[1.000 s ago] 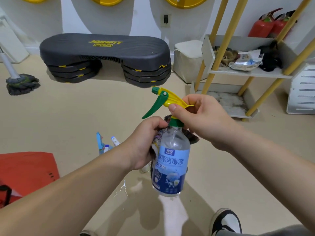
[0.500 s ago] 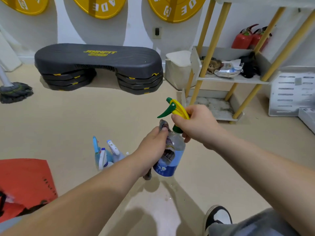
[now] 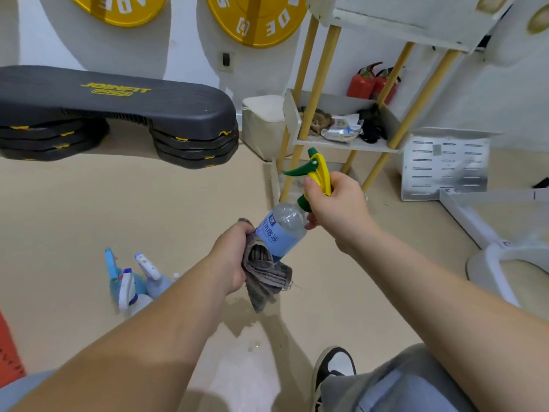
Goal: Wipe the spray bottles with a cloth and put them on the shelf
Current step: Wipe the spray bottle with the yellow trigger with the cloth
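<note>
My right hand (image 3: 335, 203) grips the yellow and green trigger head of a clear spray bottle (image 3: 280, 230) with a blue label, held tilted in the air. My left hand (image 3: 230, 257) holds a grey striped cloth (image 3: 264, 275) against the bottle's lower part, which the cloth hides. Several other spray bottles (image 3: 133, 281) with blue and white heads stand on the floor to the left, partly behind my left forearm. The shelf (image 3: 341, 142), white boards on yellow poles, stands just beyond the held bottle.
The shelf's middle board holds rags and a wipes packet (image 3: 341, 129). A black step platform (image 3: 118, 114) lies at the back left, a white bin (image 3: 261, 126) beside the shelf. Red extinguishers (image 3: 368, 83) stand behind it. My shoe (image 3: 332, 370) is at the bottom.
The view has swung up and right toward the shelf. The bottle has tilted over, its head now to the upper right, and more of the cloth hangs loose below my left hand.
</note>
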{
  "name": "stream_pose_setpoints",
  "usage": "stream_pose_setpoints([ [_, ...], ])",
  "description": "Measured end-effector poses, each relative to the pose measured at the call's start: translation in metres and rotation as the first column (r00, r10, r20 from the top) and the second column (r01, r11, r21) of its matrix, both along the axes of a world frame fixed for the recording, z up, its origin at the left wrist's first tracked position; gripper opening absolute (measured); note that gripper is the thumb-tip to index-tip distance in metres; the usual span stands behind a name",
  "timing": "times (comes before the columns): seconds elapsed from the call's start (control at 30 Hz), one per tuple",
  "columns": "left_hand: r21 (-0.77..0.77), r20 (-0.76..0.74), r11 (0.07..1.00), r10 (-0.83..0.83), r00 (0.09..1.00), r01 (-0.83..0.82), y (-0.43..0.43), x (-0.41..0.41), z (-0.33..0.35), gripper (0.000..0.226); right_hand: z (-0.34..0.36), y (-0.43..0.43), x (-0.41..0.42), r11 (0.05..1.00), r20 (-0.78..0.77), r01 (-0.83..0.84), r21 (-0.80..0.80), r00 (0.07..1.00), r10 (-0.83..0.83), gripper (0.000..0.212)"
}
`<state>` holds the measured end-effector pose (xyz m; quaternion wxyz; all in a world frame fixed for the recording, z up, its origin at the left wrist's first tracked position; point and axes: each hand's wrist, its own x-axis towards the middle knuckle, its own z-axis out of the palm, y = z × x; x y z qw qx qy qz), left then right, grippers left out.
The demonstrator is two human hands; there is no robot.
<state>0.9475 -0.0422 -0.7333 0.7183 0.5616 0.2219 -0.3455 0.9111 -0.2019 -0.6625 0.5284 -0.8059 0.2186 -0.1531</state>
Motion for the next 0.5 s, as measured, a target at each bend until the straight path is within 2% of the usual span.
stream_pose_setpoints([
  [0.1, 0.236, 0.11, 0.97, -0.079, 0.991, 0.051, -0.01, 0.0, -0.007, 0.014, -0.019, -0.014, 0.0, 0.998, -0.098, 0.054, 0.032, 0.994, -0.051, 0.024],
  [0.17, 0.313, 0.194, 0.947, -0.14, 0.971, 0.074, -0.016, 0.001, -0.014, 0.013, -0.031, -0.023, 0.003, 0.991, -0.146, 0.112, 0.076, 0.984, -0.1, 0.023],
  [0.3, 0.17, 0.198, 0.981, 0.057, 0.979, -0.092, -0.016, 0.025, -0.009, 0.02, -0.041, -0.039, 0.016, 0.974, -0.168, 0.2, 0.104, 0.969, -0.181, 0.019],
  [0.4, 0.087, 0.155, 0.99, 0.099, 0.983, -0.113, -0.017, 0.033, 0.002, 0.024, -0.054, -0.052, 0.036, 0.982, -0.201, 0.159, -0.102, 0.964, -0.177, 0.022],
  [0.5, 0.026, 0.101, 1.0, -0.006, 0.995, 0.004, -0.027, 0.027, 0.007, 0.016, -0.075, -0.063, 0.062, 0.951, -0.252, 0.077, -0.3, 0.955, -0.157, 0.026],
])
